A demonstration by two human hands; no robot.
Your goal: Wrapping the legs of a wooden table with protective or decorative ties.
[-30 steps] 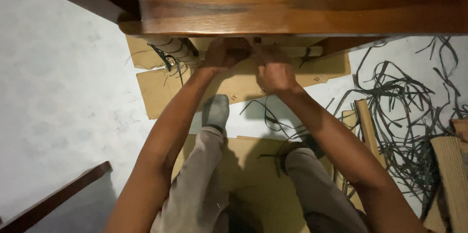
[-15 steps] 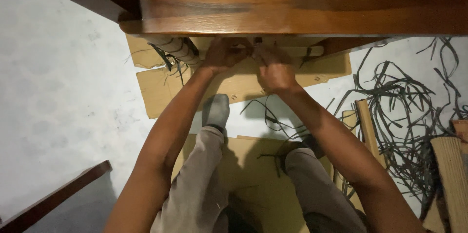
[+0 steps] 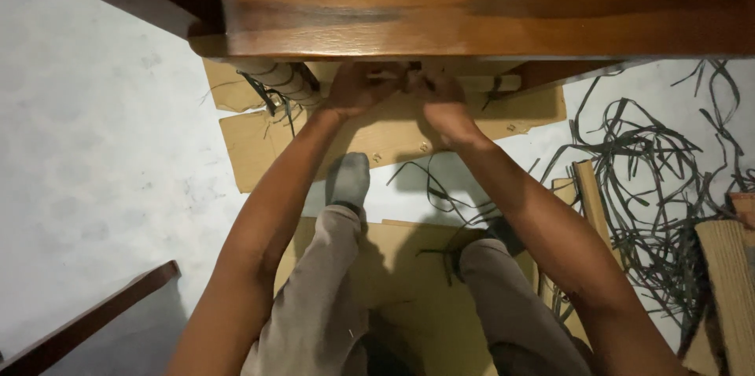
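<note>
**Two hands meet under the wooden edge**

Both hands work close together just beneath the dark wooden frame. The left hand curls around a pale rail that runs under the wood, and the right hand has slid up from where it was a second ago, so its fingers now tuck further under the frame, next to the left. Whether the right fingers pinch a strand or only press on the rail cannot be told; the wood hides them. The shift suggests the work on the rail is moving deeper, out of sight.

Below the hands, flattened cardboard covers a pale floor. A grey-socked foot rests near the wrists. Right of the right arm lies a tangle of dark strips.
</note>
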